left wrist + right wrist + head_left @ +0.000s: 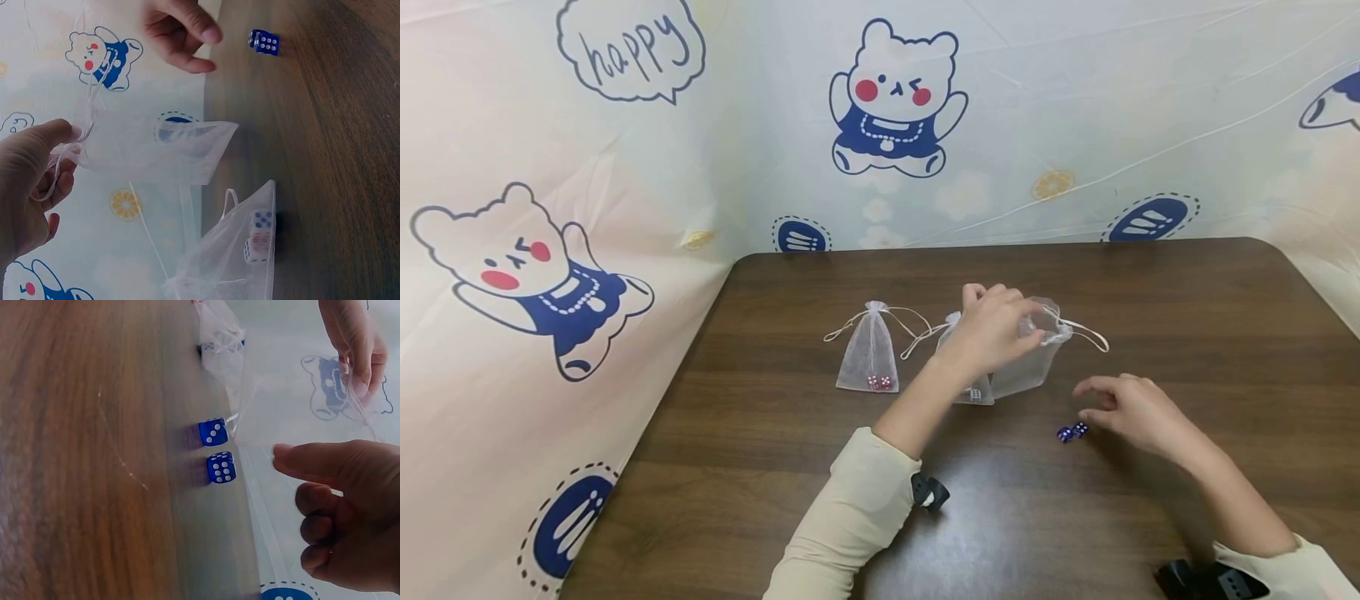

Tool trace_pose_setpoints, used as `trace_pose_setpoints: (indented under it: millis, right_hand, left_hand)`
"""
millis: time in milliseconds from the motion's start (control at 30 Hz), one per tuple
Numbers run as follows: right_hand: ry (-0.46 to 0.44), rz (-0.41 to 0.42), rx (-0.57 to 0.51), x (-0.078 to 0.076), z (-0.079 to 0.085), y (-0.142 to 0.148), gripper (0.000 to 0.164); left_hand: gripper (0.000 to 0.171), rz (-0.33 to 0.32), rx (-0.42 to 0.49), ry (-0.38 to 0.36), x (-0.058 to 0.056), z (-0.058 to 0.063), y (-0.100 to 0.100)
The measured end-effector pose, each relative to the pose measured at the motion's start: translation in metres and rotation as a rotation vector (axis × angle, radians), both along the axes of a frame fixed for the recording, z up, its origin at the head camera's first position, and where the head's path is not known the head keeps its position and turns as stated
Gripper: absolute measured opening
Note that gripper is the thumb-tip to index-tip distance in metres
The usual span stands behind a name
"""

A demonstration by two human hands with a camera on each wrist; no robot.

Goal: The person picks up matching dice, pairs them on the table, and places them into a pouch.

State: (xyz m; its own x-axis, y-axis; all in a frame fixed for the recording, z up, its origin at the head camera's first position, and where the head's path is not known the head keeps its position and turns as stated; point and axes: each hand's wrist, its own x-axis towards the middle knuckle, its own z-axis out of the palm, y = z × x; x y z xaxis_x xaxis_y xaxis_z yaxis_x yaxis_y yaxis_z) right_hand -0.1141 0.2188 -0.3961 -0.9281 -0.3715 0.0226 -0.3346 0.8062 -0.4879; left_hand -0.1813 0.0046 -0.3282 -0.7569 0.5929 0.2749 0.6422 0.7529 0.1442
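Note:
My left hand (996,329) pinches a white mesh drawstring pouch (1026,371) near its gathered mouth. In the left wrist view this pouch (169,147) hangs from the thumb and fingers with nothing visible inside. Two blue dice (1080,429) with white dots lie close together on the table. Beside them hovers my right hand (1135,412), index finger and thumb apart; the right wrist view shows a gap between this hand (344,512) and the blue dice (220,467). Partly behind the left hand stands another mesh pouch (212,259) with white dice (261,226) inside.
A third mesh pouch (865,358), holding red dice (880,383), stands at the left with its cords spread out. All this is on a dark wooden table (760,433). A printed cloth (760,125) with cartoon bears hangs behind and at the left.

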Motion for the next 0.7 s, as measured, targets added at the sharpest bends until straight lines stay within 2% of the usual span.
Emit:
trace_pose_setpoints:
  millis: [233,700]
  right_hand:
    - [-0.070,0.065,0.047,0.000,-0.004,-0.001,0.017]
    - [-0.065,0.084,0.077,0.001,-0.012,-0.002,0.015]
  left_hand:
    - [0.031,0.000,-0.003,0.018,-0.001,-0.002,0.000]
    - [0.032,0.007,-0.016,-0.008,0.000,-0.002,0.001]
